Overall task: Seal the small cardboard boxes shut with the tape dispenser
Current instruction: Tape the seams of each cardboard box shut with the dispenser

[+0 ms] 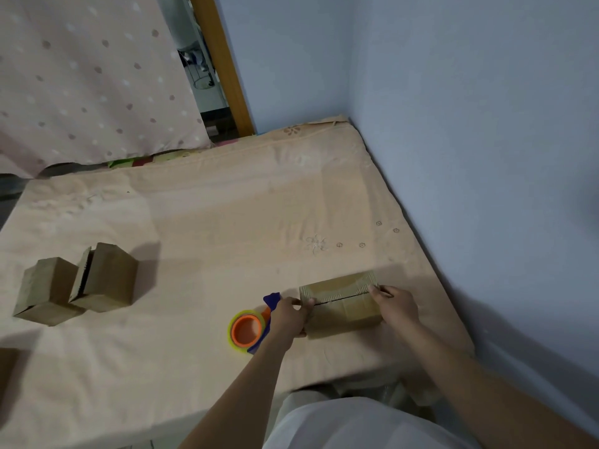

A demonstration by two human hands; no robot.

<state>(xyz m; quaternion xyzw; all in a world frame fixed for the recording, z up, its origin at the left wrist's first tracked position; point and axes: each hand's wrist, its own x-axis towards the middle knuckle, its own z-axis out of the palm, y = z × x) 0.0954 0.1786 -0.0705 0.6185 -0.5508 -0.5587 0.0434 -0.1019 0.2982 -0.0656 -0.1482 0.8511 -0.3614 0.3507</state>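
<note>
Corrugated cardboard box [343, 306] between left hand [288, 314] and right hand [397, 306]

Boxes: I see three plain brown cardboard boxes [342, 306], [107, 280], [48, 291].
Tape dispenser [249, 330]: orange hub, yellowish clear roll, blue body.
Bed sheet [210, 228]: peach, faint stitched flowers beyond the dispenser.
Curtain [90, 76]: pale pink, dotted.
Wall [453, 108]: light blue.
</note>
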